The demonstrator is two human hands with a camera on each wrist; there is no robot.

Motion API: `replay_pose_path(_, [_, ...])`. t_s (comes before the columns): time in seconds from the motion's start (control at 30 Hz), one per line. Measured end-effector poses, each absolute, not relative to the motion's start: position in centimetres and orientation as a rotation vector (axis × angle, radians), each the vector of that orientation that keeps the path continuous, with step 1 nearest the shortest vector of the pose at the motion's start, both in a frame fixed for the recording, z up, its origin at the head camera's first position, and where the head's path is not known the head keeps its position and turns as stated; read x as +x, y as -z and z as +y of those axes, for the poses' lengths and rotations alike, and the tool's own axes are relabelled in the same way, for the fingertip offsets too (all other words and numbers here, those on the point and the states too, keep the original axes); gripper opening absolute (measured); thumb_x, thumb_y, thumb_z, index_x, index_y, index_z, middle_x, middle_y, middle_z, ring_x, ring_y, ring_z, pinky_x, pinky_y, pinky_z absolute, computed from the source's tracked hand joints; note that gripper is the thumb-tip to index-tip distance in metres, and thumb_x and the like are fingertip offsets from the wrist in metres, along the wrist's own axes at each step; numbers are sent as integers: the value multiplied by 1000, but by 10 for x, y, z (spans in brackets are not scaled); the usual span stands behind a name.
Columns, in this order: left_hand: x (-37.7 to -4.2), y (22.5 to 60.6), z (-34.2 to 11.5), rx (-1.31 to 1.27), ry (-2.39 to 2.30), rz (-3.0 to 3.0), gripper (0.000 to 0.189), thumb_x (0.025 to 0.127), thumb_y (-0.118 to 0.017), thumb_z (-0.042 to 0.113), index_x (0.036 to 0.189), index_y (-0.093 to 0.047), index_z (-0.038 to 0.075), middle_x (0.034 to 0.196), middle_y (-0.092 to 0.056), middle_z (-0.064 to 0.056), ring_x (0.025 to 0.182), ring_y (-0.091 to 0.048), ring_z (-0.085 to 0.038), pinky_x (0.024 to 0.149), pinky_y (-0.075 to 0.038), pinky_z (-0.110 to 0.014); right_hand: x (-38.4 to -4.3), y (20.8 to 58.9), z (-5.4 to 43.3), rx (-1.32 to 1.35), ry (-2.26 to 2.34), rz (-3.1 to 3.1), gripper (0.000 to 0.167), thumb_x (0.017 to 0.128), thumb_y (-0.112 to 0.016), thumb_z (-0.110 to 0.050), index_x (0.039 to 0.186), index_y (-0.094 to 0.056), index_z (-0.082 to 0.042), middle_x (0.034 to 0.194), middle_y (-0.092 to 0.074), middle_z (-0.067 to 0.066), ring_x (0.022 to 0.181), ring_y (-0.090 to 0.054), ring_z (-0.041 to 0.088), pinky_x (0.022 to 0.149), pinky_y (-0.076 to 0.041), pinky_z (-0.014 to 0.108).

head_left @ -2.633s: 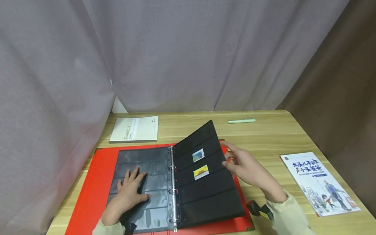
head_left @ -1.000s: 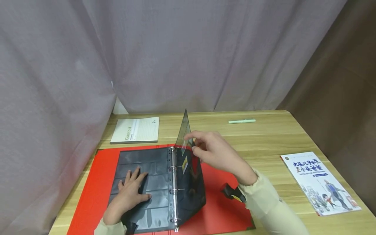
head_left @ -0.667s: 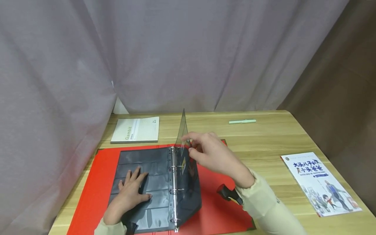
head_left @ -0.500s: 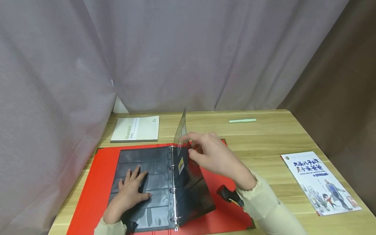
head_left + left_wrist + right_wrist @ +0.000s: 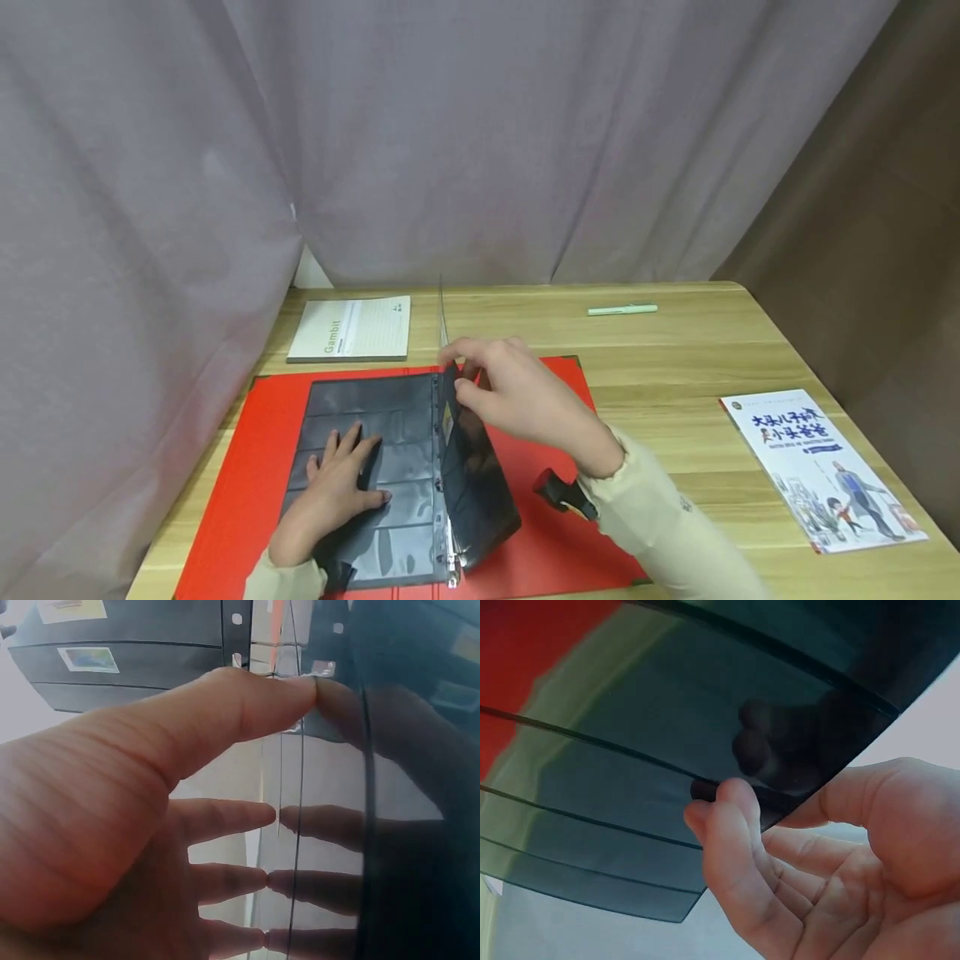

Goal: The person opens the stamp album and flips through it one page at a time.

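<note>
A red ring binder (image 5: 232,483) lies spread on the table, holding black stamp album pages. My left hand (image 5: 337,492) rests with spread fingers on the left page (image 5: 405,508), whose clear pockets reflect the light. Thumb and fingers of my right hand (image 5: 517,400) pinch the outer edge of another black page (image 5: 483,492), which stands nearly upright beside the metal rings (image 5: 452,558). In the right wrist view this pinched page (image 5: 630,787) bends, its pocket strips showing. The left wrist view shows two stamps, one blue-green (image 5: 88,660) and one yellow (image 5: 73,609), in the raised page.
Behind the binder lies a pale Gambit notebook (image 5: 352,329). A light green pen (image 5: 622,309) is at the back right. A white illustrated book (image 5: 825,475) lies to the right on the wooden table (image 5: 675,358), and grey curtain (image 5: 450,150) hangs behind.
The right hand has carried the page leftward, from leaning over the right side to nearly upright at the rings, turning the stamps almost edge-on. The left hand has stayed in place.
</note>
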State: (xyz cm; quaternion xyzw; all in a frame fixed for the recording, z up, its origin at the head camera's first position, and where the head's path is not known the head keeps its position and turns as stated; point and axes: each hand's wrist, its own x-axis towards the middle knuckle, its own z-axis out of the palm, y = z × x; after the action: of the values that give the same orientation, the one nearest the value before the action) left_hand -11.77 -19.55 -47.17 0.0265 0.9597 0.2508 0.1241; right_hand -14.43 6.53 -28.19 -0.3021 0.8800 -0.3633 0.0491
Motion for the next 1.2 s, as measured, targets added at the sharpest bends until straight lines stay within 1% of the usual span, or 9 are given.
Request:
replay_pose_path(0.1, [-116, 464, -195, 123, -771, 2834, 78, 80, -87, 24, 145, -51, 2, 157, -30, -32, 142, -19, -60, 103, -14, -82, -144, 281, 62, -948, 1100, 2668, 29, 93, -61, -5, 121, -69, -7, 84, -68, -6, 72, -63, 10, 59, -52, 28])
replay_pose_path(0.2, [-108, 448, -192, 219, -911, 2883, 72, 88, -79, 27, 147, -48, 1, 156, -34, -31, 141, -30, -56, 104, -25, -77, -144, 281, 59, -988, 1090, 2658, 27, 94, -63, -7, 121, -69, -5, 86, -69, -6, 73, -63, 8, 58, -52, 27])
replay_pose_path(0.33, [-91, 420, -181, 376, -1208, 2914, 66, 98, -68, 37, 152, -43, 8, 155, -41, -20, 136, -46, -43, 100, -41, -67, -143, 283, 54, -1016, 1096, 2644, 27, 95, -65, -12, 121, -69, -6, 85, -69, -7, 69, -63, 7, 57, -53, 27])
replay_pose_path(0.47, [-75, 394, -165, 522, -1530, 2859, 60, 103, -60, 30, 156, -36, 16, 154, -45, -9, 128, -56, -34, 93, -52, -55, -143, 286, 47, -1047, 1110, 2607, 28, 97, -65, -16, 123, -69, -7, 85, -69, -9, 72, -63, 6, 59, -54, 27])
replay_pose_path(0.6, [-66, 379, -151, 630, -1719, 2782, 62, 104, -55, 24, 159, -26, 22, 157, -41, -3, 126, -59, -28, 89, -56, -46, -142, 288, 42, -1102, 1122, 2578, 28, 98, -65, -19, 123, -69, -7, 87, -68, -10, 77, -62, 6, 62, -53, 26])
replay_pose_path(0.73, [-64, 374, -144, 650, -1793, 2730, 62, 106, -52, 33, 160, -24, 23, 156, -42, -5, 122, -61, -29, 85, -56, -40, -141, 289, 40, -1158, 1135, 2539, 26, 99, -64, -18, 123, -69, -7, 87, -67, -9, 76, -62, 7, 63, -53, 26])
replay_pose_path(0.83, [-64, 373, -140, 610, -1845, 2690, 62, 105, -53, 35, 159, -25, 22, 155, -43, -9, 120, -62, -32, 81, -57, -37, -140, 289, 40, -1195, 1146, 2493, 28, 99, -65, -17, 125, -67, -6, 91, -68, -8, 78, -62, 5, 65, -54, 26])
replay_pose_path(1.07, [-60, 370, -142, 499, -1939, 2734, 62, 97, -62, 13, 153, -37, 14, 147, -52, -15, 110, -67, -33, 76, -57, -36, -140, 290, 48, -1158, 1151, 2499, 38, 99, -65, -18, 136, -62, -11, 100, -70, -6, 79, -62, 5, 60, -52, 28])
replay_pose_path(1.2, [-56, 370, -147, 480, -2001, 2793, 61, 92, -65, 5, 148, -46, 16, 142, -58, -11, 104, -69, -25, 75, -57, -36, -142, 291, 55, -1106, 1159, 2524, 37, 99, -65, -18, 136, -62, -13, 98, -69, -7, 73, -62, 7, 59, -52, 29])
